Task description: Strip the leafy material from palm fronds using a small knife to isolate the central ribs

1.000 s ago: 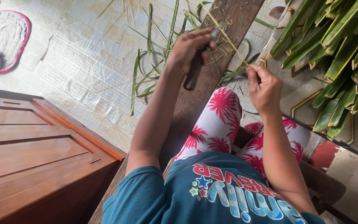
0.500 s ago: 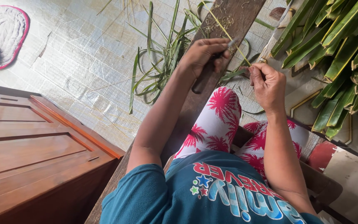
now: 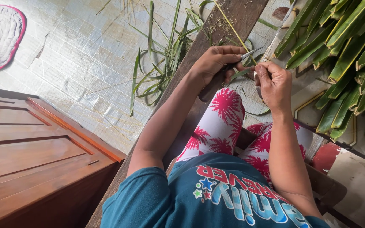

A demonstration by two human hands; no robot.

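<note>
Leaf midrib (image 3: 233,28) slants over the plank (image 3: 199,84); right hand (image 3: 274,84) pinches its near end, left hand (image 3: 216,63) fists a knife (image 3: 222,74) against it.

left: bare floor (image 3: 77,63) open | ahead: leaf strips (image 3: 157,63) | right: stacked leaves (image 3: 343,55) block

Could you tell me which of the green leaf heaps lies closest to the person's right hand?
The stack of broad leaves beside the right hand; the thin loose strips lie across the plank, on the floor.
</note>
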